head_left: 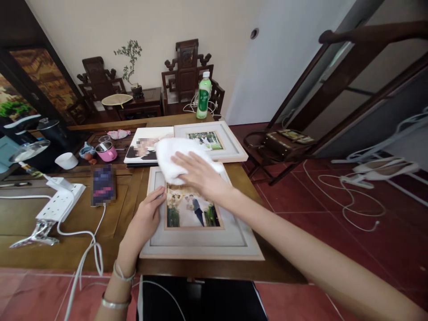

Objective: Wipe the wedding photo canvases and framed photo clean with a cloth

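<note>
A picture frame (197, 248) with a pale mat and a small photo of a couple lies flat at the table's front edge. My left hand (147, 214) grips its left side, fingers bent over the border. Under the palm and fingers of my right hand (197, 174) is a folded white cloth (170, 154), pressed down across the upper part of the frame. The cloth hides the frame's top edge. Just behind lie a second picture frame (230, 140) and a white photo panel (150, 133), both partly covered by the cloth.
A green-labelled bottle (203, 96) stands at the table's far edge. On the left are a power strip (62, 200) with trailing white cables, a phone (103, 185), a pink cup (106, 152) and a white cup (66, 160). A dark wooden chair (284, 142) stands to the right.
</note>
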The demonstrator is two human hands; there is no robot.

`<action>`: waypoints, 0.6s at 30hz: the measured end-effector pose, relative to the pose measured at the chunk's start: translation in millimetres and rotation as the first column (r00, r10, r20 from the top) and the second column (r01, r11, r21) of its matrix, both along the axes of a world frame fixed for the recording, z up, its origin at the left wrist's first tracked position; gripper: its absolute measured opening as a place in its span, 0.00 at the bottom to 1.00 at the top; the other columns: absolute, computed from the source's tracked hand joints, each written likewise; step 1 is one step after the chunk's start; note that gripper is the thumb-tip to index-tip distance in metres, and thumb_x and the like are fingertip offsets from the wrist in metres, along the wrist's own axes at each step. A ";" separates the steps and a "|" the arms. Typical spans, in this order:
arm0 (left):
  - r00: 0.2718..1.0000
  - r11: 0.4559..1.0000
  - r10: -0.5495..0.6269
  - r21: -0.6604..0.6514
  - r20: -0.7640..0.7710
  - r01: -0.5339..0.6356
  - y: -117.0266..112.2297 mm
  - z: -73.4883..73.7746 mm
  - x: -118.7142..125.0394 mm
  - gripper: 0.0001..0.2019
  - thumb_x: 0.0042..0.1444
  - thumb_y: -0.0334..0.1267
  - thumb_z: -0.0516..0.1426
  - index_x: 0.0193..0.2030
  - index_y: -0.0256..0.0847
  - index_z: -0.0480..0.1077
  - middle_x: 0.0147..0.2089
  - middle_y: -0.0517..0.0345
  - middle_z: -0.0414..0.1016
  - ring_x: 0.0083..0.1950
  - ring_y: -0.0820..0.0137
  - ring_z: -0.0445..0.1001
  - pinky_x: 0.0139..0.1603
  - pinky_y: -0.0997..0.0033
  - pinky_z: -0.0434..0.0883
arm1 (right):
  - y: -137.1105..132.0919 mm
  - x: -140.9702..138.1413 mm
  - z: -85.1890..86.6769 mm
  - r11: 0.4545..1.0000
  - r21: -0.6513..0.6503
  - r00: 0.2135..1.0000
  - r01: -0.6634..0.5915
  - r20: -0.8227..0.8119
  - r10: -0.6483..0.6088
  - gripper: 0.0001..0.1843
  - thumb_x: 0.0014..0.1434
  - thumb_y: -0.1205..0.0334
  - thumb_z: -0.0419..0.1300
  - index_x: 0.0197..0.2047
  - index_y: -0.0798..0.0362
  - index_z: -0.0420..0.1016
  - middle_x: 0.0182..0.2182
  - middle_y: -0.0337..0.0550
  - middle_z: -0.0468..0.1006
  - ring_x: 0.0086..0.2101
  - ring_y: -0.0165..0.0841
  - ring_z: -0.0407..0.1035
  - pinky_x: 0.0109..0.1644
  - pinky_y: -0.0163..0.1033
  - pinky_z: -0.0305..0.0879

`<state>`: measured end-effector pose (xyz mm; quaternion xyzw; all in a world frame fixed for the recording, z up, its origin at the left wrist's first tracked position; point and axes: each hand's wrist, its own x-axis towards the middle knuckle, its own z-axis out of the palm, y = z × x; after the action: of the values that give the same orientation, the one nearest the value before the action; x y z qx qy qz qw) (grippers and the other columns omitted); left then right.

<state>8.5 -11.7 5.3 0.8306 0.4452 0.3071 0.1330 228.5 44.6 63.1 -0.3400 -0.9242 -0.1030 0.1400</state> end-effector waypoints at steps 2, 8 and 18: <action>1.000 1.000 -0.014 -0.010 0.000 0.014 -0.3 3.4 1.4 0.25 0.54 0.19 0.46 0.54 0.39 0.71 0.61 0.49 0.68 0.63 0.62 0.66 0.64 0.56 0.65 | 6.1 -22.1 -8.7 0.995 -0.068 0.993 -0.068 0.090 0.074 0.14 0.56 0.75 0.58 0.45 0.56 0.76 0.62 0.51 0.64 0.64 0.43 0.48 0.67 0.54 0.45; 0.998 0.998 -0.054 0.032 0.029 0.053 -0.2 -2.4 -0.6 0.25 0.55 0.18 0.45 0.56 0.37 0.68 0.62 0.47 0.67 0.66 0.63 0.62 0.65 0.53 0.63 | 6.1 -16.4 -19.9 0.989 -0.138 0.990 -0.061 0.119 0.078 0.15 0.55 0.77 0.57 0.43 0.55 0.76 0.57 0.51 0.70 0.62 0.41 0.53 0.66 0.54 0.47; 1.000 1.000 -0.022 0.018 0.005 0.022 -1.5 -8.6 -2.8 0.23 0.58 0.20 0.44 0.56 0.33 0.68 0.62 0.42 0.66 0.66 0.62 0.62 0.65 0.51 0.62 | -4.8 63.0 -2.4 0.970 -0.193 0.981 0.149 0.150 -0.121 0.25 0.41 0.85 0.48 0.35 0.54 0.78 0.52 0.51 0.75 0.59 0.41 0.61 0.63 0.55 0.53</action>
<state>5.8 -13.2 -3.2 0.8358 0.4328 0.3117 0.1302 291.5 39.8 60.7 -0.4066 -0.9121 -0.0407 0.0331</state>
